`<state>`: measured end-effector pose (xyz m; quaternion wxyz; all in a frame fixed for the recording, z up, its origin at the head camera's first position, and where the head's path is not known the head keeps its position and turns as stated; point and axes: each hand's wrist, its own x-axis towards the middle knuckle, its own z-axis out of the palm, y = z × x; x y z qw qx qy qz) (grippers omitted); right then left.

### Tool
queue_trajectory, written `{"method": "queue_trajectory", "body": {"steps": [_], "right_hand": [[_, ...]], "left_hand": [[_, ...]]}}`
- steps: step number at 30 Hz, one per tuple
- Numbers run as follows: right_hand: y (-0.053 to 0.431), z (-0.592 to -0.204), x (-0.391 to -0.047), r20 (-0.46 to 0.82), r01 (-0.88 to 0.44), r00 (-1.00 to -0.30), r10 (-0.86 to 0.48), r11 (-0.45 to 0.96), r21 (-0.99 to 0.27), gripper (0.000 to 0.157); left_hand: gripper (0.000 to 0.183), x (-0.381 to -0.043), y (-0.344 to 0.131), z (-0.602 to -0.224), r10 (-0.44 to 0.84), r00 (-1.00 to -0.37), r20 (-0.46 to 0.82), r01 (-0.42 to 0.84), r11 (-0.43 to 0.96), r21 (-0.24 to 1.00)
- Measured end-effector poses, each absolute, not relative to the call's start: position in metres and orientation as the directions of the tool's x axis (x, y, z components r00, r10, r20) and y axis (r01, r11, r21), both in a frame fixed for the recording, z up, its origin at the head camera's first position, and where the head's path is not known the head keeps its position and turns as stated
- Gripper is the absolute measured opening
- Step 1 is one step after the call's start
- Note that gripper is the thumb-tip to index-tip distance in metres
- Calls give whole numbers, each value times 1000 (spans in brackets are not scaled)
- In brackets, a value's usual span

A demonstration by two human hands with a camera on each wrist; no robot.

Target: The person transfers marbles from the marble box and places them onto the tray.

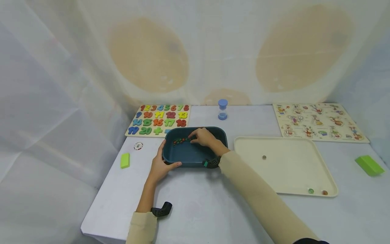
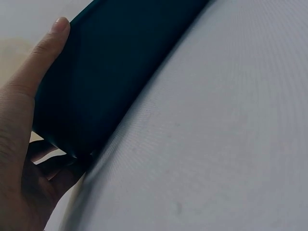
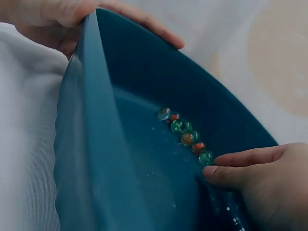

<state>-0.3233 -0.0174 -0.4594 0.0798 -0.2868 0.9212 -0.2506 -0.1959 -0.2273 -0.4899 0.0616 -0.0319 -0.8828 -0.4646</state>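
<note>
A dark teal plastic bin (image 1: 192,156) stands on the white-covered table, with several green, red and clear glass marbles (image 1: 179,141) in a row along the inside of its far wall. My left hand (image 1: 159,168) grips the bin's near left corner, thumb along the front rim; its other fingers are partly hidden in the left wrist view. Inside the bin, my right hand (image 1: 203,137) has thumb and forefinger on a green marble (image 3: 206,159) at the end of the row, pinching it.
A cream tray (image 1: 283,169) lies to the right, holding three marbles. Behind are a number puzzle board (image 1: 158,114), a blue sand timer (image 1: 222,110) and a picture puzzle board (image 1: 320,122). Green blocks (image 1: 125,160) lie at both sides, and a poker chip (image 1: 138,146) at left.
</note>
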Motion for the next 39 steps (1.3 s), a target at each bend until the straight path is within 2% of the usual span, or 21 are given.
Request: {"method": "queue_trajectory", "body": {"steps": [5, 9, 14, 17, 21, 29, 34, 39], "right_hand": [[-14, -458, -321, 4, -494, -822, -569, 709, -503, 20], [-1, -444, -315, 96, -533, -803, -588, 638, -555, 20], [43, -422, -300, 274, -579, -795, -541, 542, -610, 21], [81, -415, -286, 322, -565, -816, -480, 547, -618, 21], [141, -421, -266, 279, -476, -877, -392, 628, -616, 23], [246, -467, -233, 151, -280, -960, -235, 802, -528, 30], [272, -478, -220, 93, -211, -977, -190, 838, -504, 28], [263, -475, -223, 165, -258, -965, -201, 822, -508, 33]], "left_hand": [[107, -196, -228, -491, -1, -989, 147, 120, 577, 808], [107, -197, -228, -491, -2, -989, 148, 120, 578, 807], [106, -199, -226, -492, 1, -989, 151, 123, 582, 804], [106, -199, -226, -491, -6, -988, 157, 124, 584, 802], [105, -197, -226, -489, -11, -988, 155, 120, 579, 806], [103, -195, -225, -481, -17, -994, 106, 80, 549, 832], [104, -196, -226, -481, -12, -995, 100, 77, 549, 832], [105, -196, -225, -481, -7, -996, 92, 74, 537, 840]]}}
